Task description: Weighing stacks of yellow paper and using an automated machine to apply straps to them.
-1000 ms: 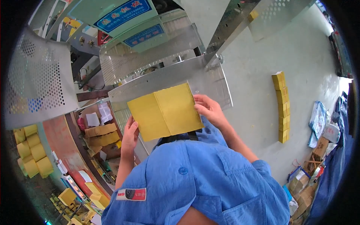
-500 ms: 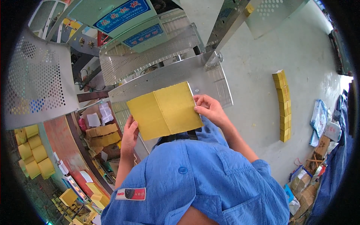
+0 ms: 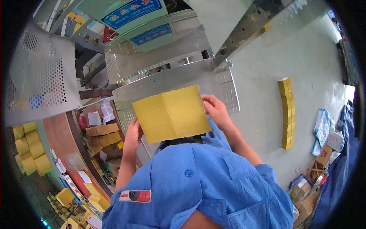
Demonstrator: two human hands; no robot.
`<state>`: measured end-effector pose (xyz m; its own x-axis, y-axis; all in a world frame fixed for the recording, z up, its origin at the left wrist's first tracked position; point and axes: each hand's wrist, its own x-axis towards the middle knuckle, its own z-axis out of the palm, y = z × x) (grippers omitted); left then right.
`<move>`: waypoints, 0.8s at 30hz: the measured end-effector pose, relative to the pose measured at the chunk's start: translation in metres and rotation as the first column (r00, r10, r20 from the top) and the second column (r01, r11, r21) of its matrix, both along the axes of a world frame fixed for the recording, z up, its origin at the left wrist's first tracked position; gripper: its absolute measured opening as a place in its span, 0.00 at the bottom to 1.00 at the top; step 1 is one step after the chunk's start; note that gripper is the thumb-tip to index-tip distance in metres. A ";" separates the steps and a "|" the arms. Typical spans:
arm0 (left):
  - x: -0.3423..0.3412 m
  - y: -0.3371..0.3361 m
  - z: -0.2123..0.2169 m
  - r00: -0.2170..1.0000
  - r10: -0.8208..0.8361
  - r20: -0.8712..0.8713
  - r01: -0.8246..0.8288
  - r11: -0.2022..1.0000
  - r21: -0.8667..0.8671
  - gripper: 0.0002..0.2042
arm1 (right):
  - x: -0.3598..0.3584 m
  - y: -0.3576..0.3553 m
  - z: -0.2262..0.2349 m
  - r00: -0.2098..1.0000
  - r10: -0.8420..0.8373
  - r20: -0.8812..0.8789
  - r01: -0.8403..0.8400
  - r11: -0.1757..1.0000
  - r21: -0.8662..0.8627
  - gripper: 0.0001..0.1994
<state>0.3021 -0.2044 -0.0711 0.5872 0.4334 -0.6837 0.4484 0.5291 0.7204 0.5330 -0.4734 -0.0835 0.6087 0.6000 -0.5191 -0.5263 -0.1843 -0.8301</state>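
A yellow paper stack (image 3: pixel 171 114) with a line down its middle is held up in front of my waist, at the near edge of a metal machine tray (image 3: pixel 179 78). My left hand (image 3: pixel 133 133) closes on its left edge, with the fingertips partly hidden behind the paper. At the opposite edge my right hand (image 3: pixel 216 110) grips it, fingers bent and their tips partly covered. The stack's underside is out of sight.
A perforated metal guard (image 3: pixel 42 76) stands at the left, and a green machine (image 3: pixel 133 19) lies ahead. A long row of yellow paper bundles (image 3: pixel 288 114) rests on the floor at right. More yellow bundles (image 3: pixel 32 149) are piled at far left.
The yellow paper stack has tilted slightly, its face turning more toward me. My right thumb has slipped from the side edge to partly behind the paper. The whole view has shifted a little.
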 end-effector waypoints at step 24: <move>0.059 -0.040 -0.039 0.902 -0.063 0.428 -0.067 0.957 0.283 0.24 | 0.057 0.047 -0.016 0.877 -0.481 0.018 0.409 0.765 0.497 0.10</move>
